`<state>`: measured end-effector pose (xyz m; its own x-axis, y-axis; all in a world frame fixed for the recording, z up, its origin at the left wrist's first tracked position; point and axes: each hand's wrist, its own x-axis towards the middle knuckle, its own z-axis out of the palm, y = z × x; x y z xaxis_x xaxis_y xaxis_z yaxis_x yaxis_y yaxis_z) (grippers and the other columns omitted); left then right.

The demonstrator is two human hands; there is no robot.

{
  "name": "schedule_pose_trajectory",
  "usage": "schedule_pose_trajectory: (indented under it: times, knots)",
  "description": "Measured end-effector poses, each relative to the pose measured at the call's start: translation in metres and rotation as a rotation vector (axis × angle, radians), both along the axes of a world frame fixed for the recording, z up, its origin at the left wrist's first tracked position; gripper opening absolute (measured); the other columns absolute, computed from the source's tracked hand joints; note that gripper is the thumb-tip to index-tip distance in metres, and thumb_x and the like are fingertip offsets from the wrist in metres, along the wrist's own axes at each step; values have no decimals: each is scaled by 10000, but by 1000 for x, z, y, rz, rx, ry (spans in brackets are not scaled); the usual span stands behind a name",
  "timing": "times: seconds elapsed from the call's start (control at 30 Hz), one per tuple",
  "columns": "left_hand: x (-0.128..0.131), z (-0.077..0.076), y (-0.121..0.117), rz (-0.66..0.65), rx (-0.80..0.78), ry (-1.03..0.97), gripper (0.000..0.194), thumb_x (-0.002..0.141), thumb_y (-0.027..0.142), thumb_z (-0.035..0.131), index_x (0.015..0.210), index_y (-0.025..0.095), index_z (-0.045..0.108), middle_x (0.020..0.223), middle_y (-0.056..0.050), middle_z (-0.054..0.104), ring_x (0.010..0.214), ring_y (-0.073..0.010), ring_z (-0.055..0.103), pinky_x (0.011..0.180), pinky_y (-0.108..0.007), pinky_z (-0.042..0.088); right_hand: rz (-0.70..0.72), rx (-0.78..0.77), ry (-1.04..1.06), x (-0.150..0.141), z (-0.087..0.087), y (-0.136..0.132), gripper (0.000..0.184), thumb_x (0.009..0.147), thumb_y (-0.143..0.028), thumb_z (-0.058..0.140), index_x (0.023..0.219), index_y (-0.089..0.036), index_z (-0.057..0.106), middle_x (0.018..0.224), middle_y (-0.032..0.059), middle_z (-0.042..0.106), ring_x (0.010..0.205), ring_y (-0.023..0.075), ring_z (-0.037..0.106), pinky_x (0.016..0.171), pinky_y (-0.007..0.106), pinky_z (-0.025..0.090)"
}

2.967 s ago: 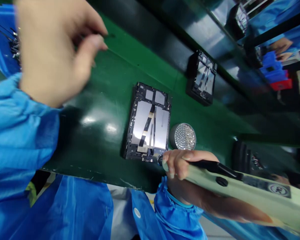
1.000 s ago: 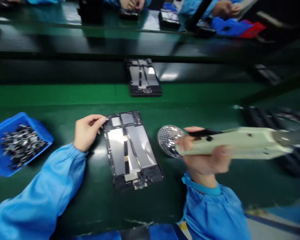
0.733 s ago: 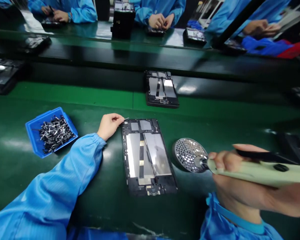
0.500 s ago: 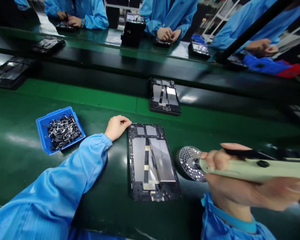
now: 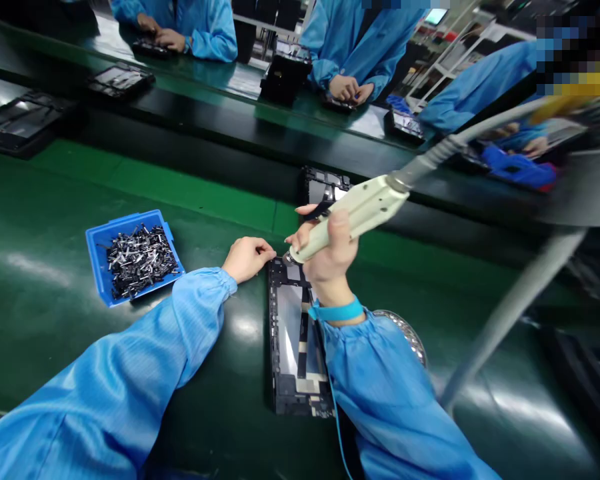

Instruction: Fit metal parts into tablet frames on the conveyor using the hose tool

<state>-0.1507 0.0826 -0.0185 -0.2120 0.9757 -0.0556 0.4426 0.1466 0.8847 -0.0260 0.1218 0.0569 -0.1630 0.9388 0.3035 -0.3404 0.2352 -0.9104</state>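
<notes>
An opened tablet frame (image 5: pixel 294 347) with silver plates and flex cables lies on the green bench. My left hand (image 5: pixel 247 257) rests at its top left corner, fingers pinched together on something too small to make out. My right hand (image 5: pixel 327 250) grips a cream electric screwdriver (image 5: pixel 353 213), whose tip points down at the frame's top edge. My right sleeve covers the right side of the frame.
A blue tray of small metal parts (image 5: pixel 134 262) sits to the left. A perforated metal dish (image 5: pixel 405 330) peeks out behind my right sleeve. Another tablet frame (image 5: pixel 325 187) lies beyond. Other workers in blue coats sit across the far bench (image 5: pixel 220 73). The screwdriver's hose (image 5: pixel 510 313) hangs at right.
My right hand has swung the screwdriver from over the metal dish up and left to the frame's top edge. My left hand stayed at the top left corner.
</notes>
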Motion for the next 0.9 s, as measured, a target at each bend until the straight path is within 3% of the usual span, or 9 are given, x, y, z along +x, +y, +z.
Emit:
schedule_pose_trajectory:
  times: [0.13, 0.37, 0.7, 0.8, 0.9]
  knots:
    - [2, -3, 3, 9, -20, -7, 132, 870, 190, 702, 844, 156, 827, 760, -36, 766, 699, -164, 652, 730, -256, 489, -13, 11, -8, -15, -11, 7, 511, 838, -722, 665, 813, -214, 706, 430, -87, 477, 360, 104, 477, 448, 276, 504]
    - [5, -3, 2, 17, -31, 13, 139, 860, 188, 704, 871, 151, 837, 739, -32, 747, 664, -156, 607, 702, -254, 456, 7, 23, -4, -17, -20, 8, 504, 855, -715, 650, 787, -217, 678, 437, -93, 442, 356, 100, 472, 432, 268, 509]
    - [2, 1, 0, 42, -79, 1, 169, 868, 148, 641, 835, 135, 806, 786, -28, 745, 752, -166, 626, 752, -248, 455, 12, -86, 2, -25, -25, 6, 490, 763, -701, 746, 701, -226, 640, 408, -87, 474, 351, 101, 464, 456, 284, 509]
    - [4, 11, -4, 56, -81, 60, 220, 879, 119, 587, 763, 127, 773, 768, -39, 738, 777, -178, 643, 763, -258, 471, 94, -91, 41, -23, -21, 2, 499, 736, -707, 782, 737, -222, 666, 423, -73, 485, 366, 109, 464, 429, 280, 448]
    - [3, 17, -4, 79, -69, 131, 238, 873, 121, 572, 712, 139, 747, 749, -46, 740, 757, -193, 663, 746, -280, 495, 180, 38, 158, -20, -6, -1, 446, 752, -655, 805, 858, -227, 740, 427, -42, 521, 349, 151, 458, 379, 309, 382]
